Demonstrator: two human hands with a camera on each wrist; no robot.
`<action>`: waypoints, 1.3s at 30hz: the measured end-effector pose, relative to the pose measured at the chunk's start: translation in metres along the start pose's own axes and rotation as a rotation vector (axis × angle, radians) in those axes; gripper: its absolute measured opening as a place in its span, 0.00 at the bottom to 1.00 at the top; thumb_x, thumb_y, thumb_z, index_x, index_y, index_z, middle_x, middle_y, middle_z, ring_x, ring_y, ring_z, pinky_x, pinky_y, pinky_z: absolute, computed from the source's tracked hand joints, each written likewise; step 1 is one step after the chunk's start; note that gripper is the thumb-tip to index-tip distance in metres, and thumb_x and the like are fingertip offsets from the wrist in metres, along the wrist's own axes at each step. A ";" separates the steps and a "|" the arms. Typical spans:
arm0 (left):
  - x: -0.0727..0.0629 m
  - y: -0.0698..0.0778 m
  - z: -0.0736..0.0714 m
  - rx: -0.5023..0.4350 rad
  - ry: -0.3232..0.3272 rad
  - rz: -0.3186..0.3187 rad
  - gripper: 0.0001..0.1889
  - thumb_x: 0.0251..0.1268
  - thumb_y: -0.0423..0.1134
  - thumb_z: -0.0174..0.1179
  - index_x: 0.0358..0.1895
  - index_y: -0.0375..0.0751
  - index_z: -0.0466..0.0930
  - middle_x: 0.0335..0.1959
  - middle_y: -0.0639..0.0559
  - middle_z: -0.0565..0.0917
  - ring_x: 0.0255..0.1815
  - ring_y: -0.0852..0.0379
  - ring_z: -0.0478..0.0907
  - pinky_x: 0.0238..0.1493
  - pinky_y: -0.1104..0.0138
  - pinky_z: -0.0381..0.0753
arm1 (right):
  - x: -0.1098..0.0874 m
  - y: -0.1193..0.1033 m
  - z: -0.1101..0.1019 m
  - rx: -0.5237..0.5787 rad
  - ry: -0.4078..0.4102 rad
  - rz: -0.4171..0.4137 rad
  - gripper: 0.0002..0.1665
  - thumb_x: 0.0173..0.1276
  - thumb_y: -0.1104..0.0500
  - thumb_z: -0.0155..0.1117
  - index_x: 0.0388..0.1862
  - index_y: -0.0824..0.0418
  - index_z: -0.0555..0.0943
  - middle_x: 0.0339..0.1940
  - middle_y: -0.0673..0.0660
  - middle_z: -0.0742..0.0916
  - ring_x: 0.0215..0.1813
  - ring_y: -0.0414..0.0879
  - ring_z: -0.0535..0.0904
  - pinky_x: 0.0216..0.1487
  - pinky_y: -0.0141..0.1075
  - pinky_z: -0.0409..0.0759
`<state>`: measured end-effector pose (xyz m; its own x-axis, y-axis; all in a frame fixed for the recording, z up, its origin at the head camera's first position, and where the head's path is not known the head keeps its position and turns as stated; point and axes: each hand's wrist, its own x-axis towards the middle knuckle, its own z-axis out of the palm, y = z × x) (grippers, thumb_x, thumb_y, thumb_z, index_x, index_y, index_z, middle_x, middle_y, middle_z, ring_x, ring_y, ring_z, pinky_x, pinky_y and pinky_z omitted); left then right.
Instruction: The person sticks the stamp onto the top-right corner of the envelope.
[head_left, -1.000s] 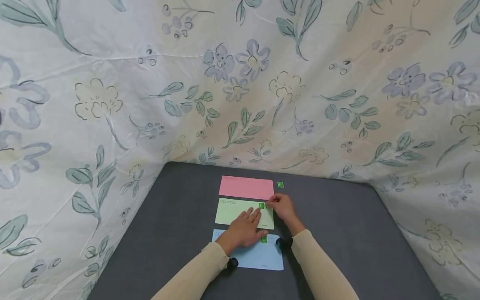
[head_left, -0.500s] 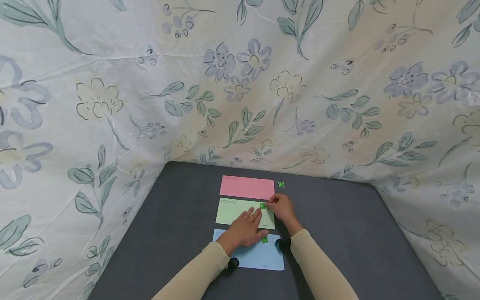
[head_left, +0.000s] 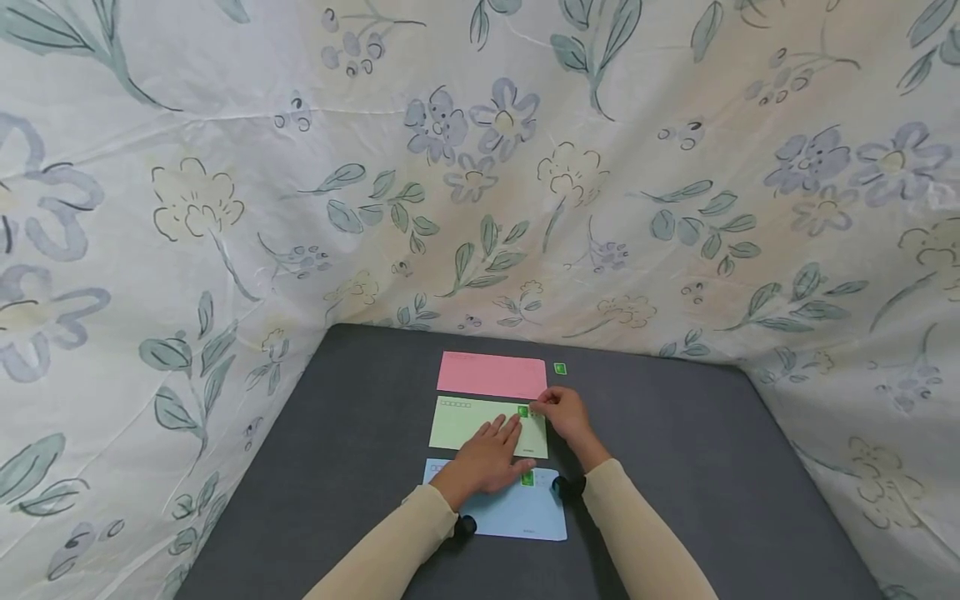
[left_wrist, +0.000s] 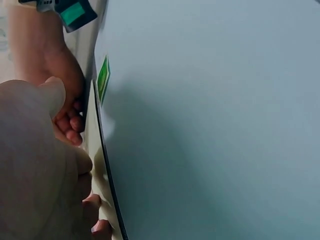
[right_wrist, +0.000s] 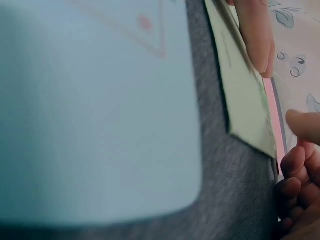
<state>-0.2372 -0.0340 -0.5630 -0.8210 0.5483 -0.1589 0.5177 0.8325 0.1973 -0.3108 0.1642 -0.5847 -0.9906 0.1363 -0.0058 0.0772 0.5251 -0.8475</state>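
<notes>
Tabletop [head_left: 300, 467]: dark grey, rounded at its far-left corner.
Sleeves [head_left: 390, 546]: cream, reaching in from the near side.
Blue envelope [head_left: 517, 512]: nearest of three in a column, partly covered by the left hand [head_left: 487, 462]; the near stamp [head_left: 527, 478], green, lies on it beside the left thumb.
Left hand: fingers straight, grasping nothing, laid over the green envelope [head_left: 457, 427].
Middle stamp [head_left: 522, 411]: on the green envelope, upper right, between both hands' fingertips.
Right hand [head_left: 570, 417]: fingers bent at the green envelope's right edge; whether they pinch anything cannot be told.
Pink envelope [head_left: 491, 374]: farthest of the column.
Far stamp [head_left: 560, 368]: on the tabletop, just right of the pink envelope.
Floral cloth [head_left: 468, 225]: hangs behind the tabletop.
</notes>
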 end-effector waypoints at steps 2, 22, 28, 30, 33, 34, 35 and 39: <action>0.001 -0.001 0.002 -0.004 0.005 0.000 0.44 0.85 0.70 0.41 0.89 0.43 0.55 0.90 0.51 0.52 0.90 0.49 0.47 0.86 0.53 0.50 | 0.000 0.002 -0.001 0.020 -0.001 0.001 0.08 0.74 0.59 0.77 0.36 0.62 0.87 0.33 0.57 0.83 0.39 0.51 0.76 0.35 0.37 0.74; 0.009 -0.008 -0.009 -0.020 0.068 -0.001 0.42 0.86 0.68 0.41 0.89 0.43 0.56 0.90 0.46 0.52 0.90 0.44 0.46 0.86 0.49 0.49 | 0.003 0.007 -0.006 0.068 0.009 0.005 0.25 0.85 0.45 0.63 0.36 0.64 0.87 0.33 0.57 0.84 0.40 0.52 0.76 0.39 0.41 0.74; 0.019 -0.022 -0.019 0.014 0.088 -0.037 0.41 0.87 0.67 0.41 0.89 0.43 0.55 0.90 0.46 0.51 0.90 0.43 0.46 0.86 0.47 0.49 | -0.002 0.007 -0.005 0.090 -0.003 0.020 0.27 0.86 0.43 0.60 0.38 0.63 0.88 0.39 0.58 0.86 0.46 0.54 0.79 0.50 0.44 0.78; 0.022 -0.026 -0.022 0.019 0.091 -0.045 0.41 0.87 0.67 0.41 0.89 0.44 0.55 0.90 0.46 0.51 0.90 0.43 0.46 0.86 0.47 0.48 | -0.003 0.007 -0.005 0.106 -0.005 0.024 0.28 0.86 0.42 0.60 0.37 0.64 0.87 0.39 0.59 0.86 0.47 0.54 0.79 0.51 0.45 0.78; 0.025 -0.029 -0.026 0.035 0.095 -0.047 0.41 0.87 0.68 0.41 0.89 0.45 0.55 0.90 0.46 0.51 0.89 0.43 0.47 0.86 0.46 0.49 | -0.004 0.007 -0.006 0.126 0.001 0.021 0.29 0.87 0.42 0.59 0.36 0.64 0.87 0.38 0.59 0.86 0.46 0.54 0.79 0.50 0.44 0.77; 0.025 -0.029 -0.027 0.042 0.094 -0.048 0.41 0.87 0.68 0.40 0.89 0.45 0.55 0.90 0.46 0.51 0.90 0.43 0.47 0.86 0.46 0.49 | -0.004 0.007 -0.006 0.130 0.004 0.015 0.29 0.87 0.42 0.59 0.36 0.64 0.87 0.37 0.59 0.85 0.45 0.54 0.79 0.49 0.44 0.77; 0.027 -0.030 -0.028 0.047 0.094 -0.049 0.41 0.87 0.68 0.40 0.89 0.46 0.55 0.90 0.46 0.50 0.90 0.43 0.46 0.85 0.45 0.49 | -0.004 0.007 -0.006 0.133 0.006 0.010 0.29 0.87 0.43 0.59 0.35 0.65 0.86 0.36 0.59 0.85 0.45 0.54 0.79 0.48 0.43 0.76; 0.032 -0.031 -0.030 0.055 0.078 -0.063 0.41 0.86 0.69 0.39 0.90 0.50 0.54 0.91 0.47 0.49 0.90 0.43 0.44 0.85 0.42 0.47 | -0.004 0.006 -0.008 0.136 0.011 0.001 0.29 0.87 0.44 0.58 0.34 0.65 0.86 0.34 0.59 0.84 0.43 0.53 0.78 0.45 0.42 0.75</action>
<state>-0.2867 -0.0446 -0.5452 -0.8673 0.4890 -0.0936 0.4754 0.8692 0.1361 -0.3057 0.1735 -0.5857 -0.9892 0.1465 -0.0013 0.0613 0.4063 -0.9117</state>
